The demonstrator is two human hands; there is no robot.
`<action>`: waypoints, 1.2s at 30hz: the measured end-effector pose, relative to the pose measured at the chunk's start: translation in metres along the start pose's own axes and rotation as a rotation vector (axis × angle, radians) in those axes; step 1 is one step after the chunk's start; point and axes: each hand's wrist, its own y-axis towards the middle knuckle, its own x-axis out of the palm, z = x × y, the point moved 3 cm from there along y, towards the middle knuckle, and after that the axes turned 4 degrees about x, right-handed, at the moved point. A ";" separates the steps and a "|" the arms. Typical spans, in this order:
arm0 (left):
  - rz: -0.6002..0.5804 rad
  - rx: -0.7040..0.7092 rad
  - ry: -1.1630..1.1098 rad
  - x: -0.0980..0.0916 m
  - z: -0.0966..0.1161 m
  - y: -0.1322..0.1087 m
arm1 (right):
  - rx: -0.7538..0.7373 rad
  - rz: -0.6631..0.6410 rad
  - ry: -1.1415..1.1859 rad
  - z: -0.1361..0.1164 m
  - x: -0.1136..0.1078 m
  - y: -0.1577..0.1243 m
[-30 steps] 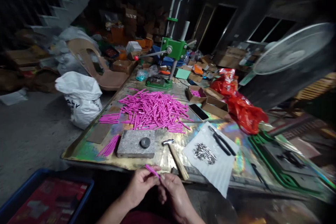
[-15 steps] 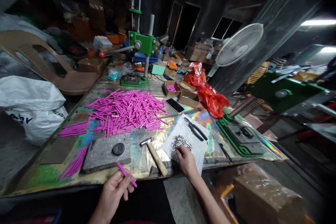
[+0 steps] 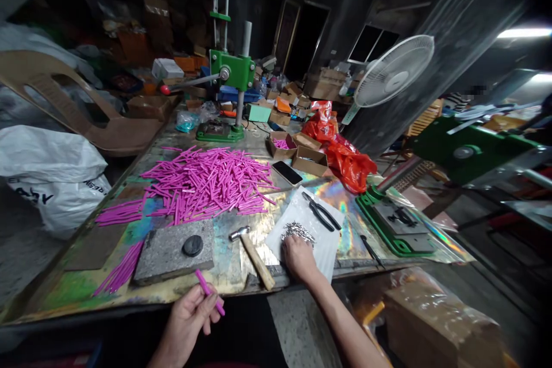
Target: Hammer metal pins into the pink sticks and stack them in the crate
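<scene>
Between the thumb and fingers of my left hand (image 3: 192, 313) is a thin pink stick (image 3: 210, 292), tilted in front of the table's near edge. My right hand (image 3: 299, 259) reaches down to a heap of small silvery metal pins (image 3: 299, 230) on a white sheet (image 3: 323, 247). Its fingers are curled together, and the fingertips are hidden, so I cannot see what they pinch. A hammer (image 3: 257, 261) with a wooden handle lies between my hands. Left of it, a stone block (image 3: 166, 253) carries a round black piece (image 3: 193, 245).
A large pile of pink sticks (image 3: 211, 184) covers the table's middle left. Black-handled pliers (image 3: 321, 213) lie on the sheet, near a phone (image 3: 287, 173). Green presses stand at the back (image 3: 233, 69) and right (image 3: 392, 224). Small cardboard boxes (image 3: 309, 162) sit beside red plastic bags (image 3: 349, 164).
My right hand has shifted slightly left over the pins, its fingers more curled in. My left hand keeps the pink stick, which has turned a little steeper.
</scene>
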 end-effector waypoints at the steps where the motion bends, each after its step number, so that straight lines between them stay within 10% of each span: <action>1: -0.001 -0.002 -0.002 0.000 -0.001 0.000 | 0.002 0.004 0.021 0.001 -0.001 0.000; 12: -0.023 0.046 -0.062 0.000 0.006 0.003 | 0.025 0.034 0.612 -0.018 -0.027 -0.019; 22: -0.002 -0.003 -0.363 0.016 0.027 0.004 | 0.006 -0.372 1.300 -0.102 -0.021 -0.070; 36: 0.020 -0.021 -0.533 0.012 0.025 -0.001 | 0.017 -0.497 1.369 -0.132 -0.016 -0.087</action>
